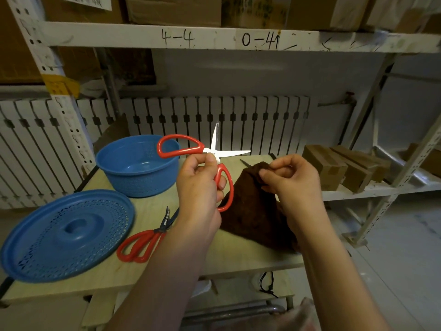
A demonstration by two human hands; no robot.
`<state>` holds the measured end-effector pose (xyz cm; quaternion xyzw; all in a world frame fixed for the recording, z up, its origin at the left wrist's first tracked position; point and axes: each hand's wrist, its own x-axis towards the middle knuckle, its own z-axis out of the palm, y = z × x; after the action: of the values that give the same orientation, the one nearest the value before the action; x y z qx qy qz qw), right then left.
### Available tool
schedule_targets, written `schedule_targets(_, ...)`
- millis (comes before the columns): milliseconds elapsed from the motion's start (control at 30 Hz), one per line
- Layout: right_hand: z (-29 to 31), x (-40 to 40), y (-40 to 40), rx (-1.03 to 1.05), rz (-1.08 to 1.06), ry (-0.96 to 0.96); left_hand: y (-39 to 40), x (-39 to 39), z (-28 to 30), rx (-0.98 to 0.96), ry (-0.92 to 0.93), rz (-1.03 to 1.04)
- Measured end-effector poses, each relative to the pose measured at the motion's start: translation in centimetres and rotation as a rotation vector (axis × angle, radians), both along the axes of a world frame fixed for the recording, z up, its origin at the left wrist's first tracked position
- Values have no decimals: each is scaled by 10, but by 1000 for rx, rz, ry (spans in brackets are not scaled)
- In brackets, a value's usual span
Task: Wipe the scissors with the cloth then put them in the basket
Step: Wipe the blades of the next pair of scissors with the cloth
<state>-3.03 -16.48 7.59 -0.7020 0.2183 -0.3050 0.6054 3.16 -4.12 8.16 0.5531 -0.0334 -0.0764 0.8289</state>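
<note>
1. L hand (200,187) grips open scissors (216,155) by lower red handle, held above table (238,256), blades spread.
2. R hand (293,180) pinches brown cloth (253,211), lifting a corner; rest lies on table.
3. Blue basket (133,166) behind-left, lid (64,235) off beside it.
4. 2nd scissors (145,237) flat on table, near lid.

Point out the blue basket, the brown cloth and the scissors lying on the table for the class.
Blue basket (112,163), head view: on its outer wall, left side.
Brown cloth (255,211), head view: on the middle of the hanging fabric.
Scissors lying on the table (140,244), head view: on the red handle loops.
</note>
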Motion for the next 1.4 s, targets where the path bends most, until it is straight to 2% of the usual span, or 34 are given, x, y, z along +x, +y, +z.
schedule_targets(133, -3, -1, 2, -145, -55, 60, 1, -2, -2, 23, -4, 4)
schedule_targets(267, 0, -6, 4, -218, -3, 50, 0, -4, -1, 31, -14, -11)
schedule_targets(400, 6, -9, 5, -153, 83, -28, -1, -6, -1, 38, -20, -21)
schedule_targets(567, 8, -6, 6, -171, 37, -25, -3, -3, 4, 27, -40, -9)
schedule_targets(767, 0, -4, 17, -419, -62, 92, -5, -6, -2, 37, -37, -4)
schedule_targets(867, -8, -4, 24, -390, -81, 92, -6, -9, -8, 46, -35, -6)
schedule_targets(1033, -11, -8, 35, -183, -108, -99, -10, -14, -17, 67, -84, 2)
schedule_targets(1267, -11, 0, 48, -285, -190, -137, -17, -21, -27, 45, -139, 45)
schedule_targets(1400, -14, 9, 55, -369, -277, -60, -21, -25, -32, 24, -156, 71)
